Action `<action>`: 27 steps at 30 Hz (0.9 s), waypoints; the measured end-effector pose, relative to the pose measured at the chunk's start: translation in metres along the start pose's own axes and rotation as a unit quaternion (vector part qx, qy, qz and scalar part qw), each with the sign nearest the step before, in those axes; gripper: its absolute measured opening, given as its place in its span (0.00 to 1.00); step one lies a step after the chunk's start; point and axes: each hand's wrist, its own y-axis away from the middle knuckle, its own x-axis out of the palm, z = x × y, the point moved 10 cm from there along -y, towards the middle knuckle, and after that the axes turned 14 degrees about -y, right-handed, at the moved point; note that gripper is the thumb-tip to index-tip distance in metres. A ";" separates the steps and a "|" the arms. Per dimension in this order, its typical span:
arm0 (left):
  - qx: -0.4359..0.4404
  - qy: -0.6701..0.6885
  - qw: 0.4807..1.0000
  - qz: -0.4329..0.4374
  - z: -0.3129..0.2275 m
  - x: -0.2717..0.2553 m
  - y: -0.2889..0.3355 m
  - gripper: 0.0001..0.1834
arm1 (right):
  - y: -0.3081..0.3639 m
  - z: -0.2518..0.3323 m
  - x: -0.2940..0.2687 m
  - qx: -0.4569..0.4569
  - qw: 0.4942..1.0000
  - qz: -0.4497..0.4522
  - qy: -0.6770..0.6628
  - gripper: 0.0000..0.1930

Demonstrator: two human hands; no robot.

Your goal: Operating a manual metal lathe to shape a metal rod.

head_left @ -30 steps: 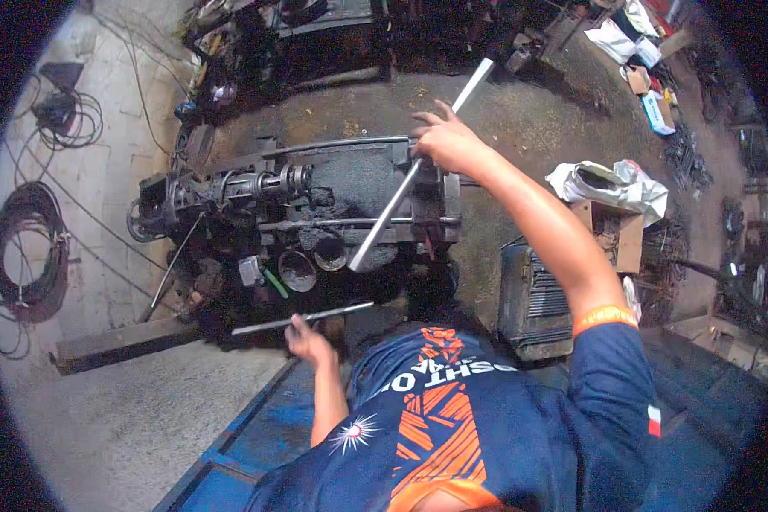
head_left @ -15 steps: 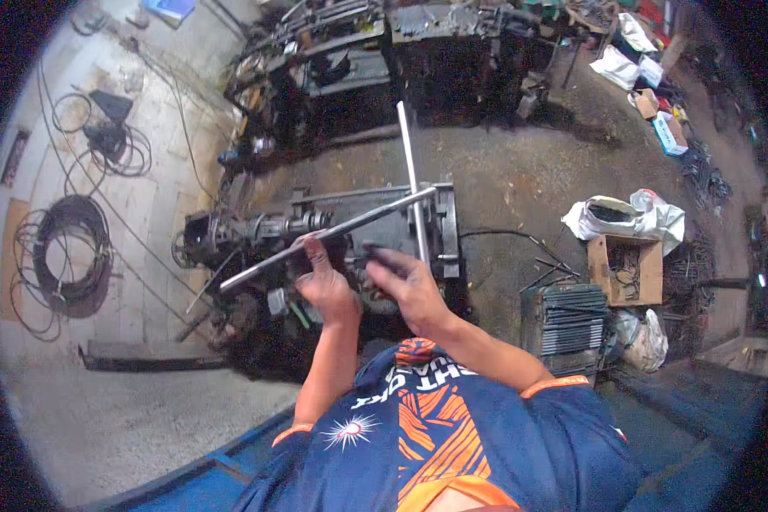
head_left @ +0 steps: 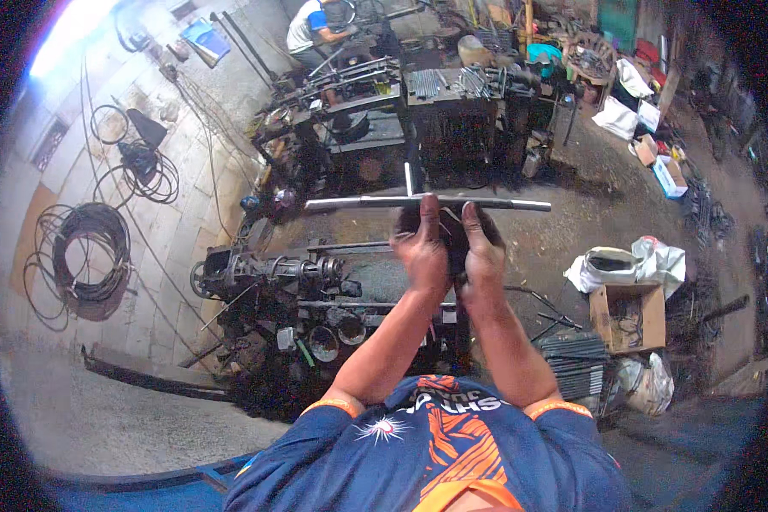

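A long metal rod point(head_left: 358, 203), dark along the middle with bright ends, lies level across both hands ahead of my chest. My left hand point(head_left: 422, 252) grips it near the middle, thumb up against the rod. Close beside it, my right hand point(head_left: 485, 256) also holds the rod, its thumb raised too. Dark smudges cover the fingers, and something dark between the palms cannot be made out. Beyond the rod a second bright bar point(head_left: 408, 179) points away from me, its near part hidden. Below and to the left is a greasy lathe-like machine point(head_left: 269, 271).
A cluttered workbench point(head_left: 452, 84) stands ahead, with a person point(head_left: 311, 32) working behind it. On the right are a cardboard box point(head_left: 627, 294), a white sack point(head_left: 606, 271) and a stack of dark rods point(head_left: 576, 354). Coiled cable point(head_left: 64, 256) lies at the left.
The rod has swung from slanting to level and moved right and away from me. My right hand has come onto it beside the left. The view has tilted up, showing the person.
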 end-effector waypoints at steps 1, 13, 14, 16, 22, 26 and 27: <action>-0.040 -0.018 0.999 -0.002 0.007 0.005 0.001 0.10 | 0.004 0.003 -0.005 0.004 0.998 0.006 0.056 0.13; -0.009 -0.287 0.864 0.414 0.123 0.091 0.116 0.11 | 0.079 0.079 -0.153 -0.359 0.704 -0.105 0.603 0.14; 0.008 -0.335 0.827 0.450 0.139 0.097 0.133 0.12 | 0.084 0.075 -0.179 -0.321 0.707 -0.128 0.617 0.14; 0.057 -0.335 0.784 0.519 0.163 0.114 0.175 0.12 | 0.108 0.080 -0.227 -0.320 0.691 -0.217 0.611 0.13; -0.002 -0.295 0.716 0.633 0.221 0.114 0.217 0.16 | 0.158 0.092 -0.436 -0.183 0.718 -0.464 0.485 0.13; 0.045 -0.434 0.729 0.528 0.215 0.051 0.100 0.25 | 0.204 0.091 -0.605 -0.165 0.715 -0.553 0.396 0.16; 0.113 -0.486 0.719 0.484 0.207 0.036 0.073 0.26 | 0.218 0.090 -0.648 -0.126 0.662 -0.616 0.408 0.17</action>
